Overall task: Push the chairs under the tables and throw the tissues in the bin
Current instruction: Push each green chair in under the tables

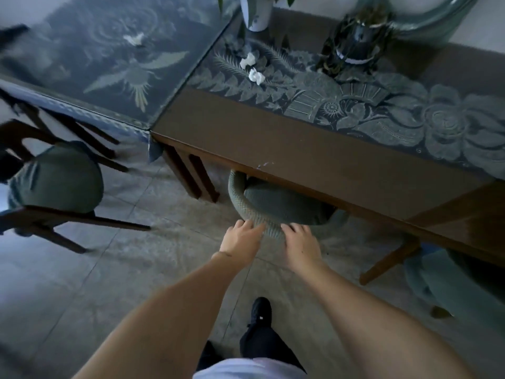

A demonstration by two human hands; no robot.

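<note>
Our left hand [240, 243] and right hand [300, 243] both rest on the curved, grey-green woven back of the chair [254, 212]. The fingers [293, 228] are laid forward over the top of the backrest, only gently bent; we cannot tell whether they clasp it or merely press against it. Both forearms reach straight ahead and downward from the body, nearly parallel, with the wrists slightly raised. This chair's seat lies mostly beneath the near edge of the brown desk [273, 127], and its back stands just outside that edge.

On the desk's far left corner, upon a patterned runner [382, 110], lie two crumpled tissues [252, 68], just beside one another. Behind them stand a white vase [257, 15] with green leaves and a dark ornament [352, 42].

A second desk [95, 64], glass-topped with a bird motif, adjoins the brown desk's left edge; one more tissue [134, 39] lies near its centre.

A second chair [57, 184] with a cushioned seat stands on the tiled floor [136, 269], apart from the glass desk's near edge. A third chair [426, 272] shows at the lower right, partly below the brown desk. Our black shoe [261, 310] stands on the floor behind the hands.
</note>
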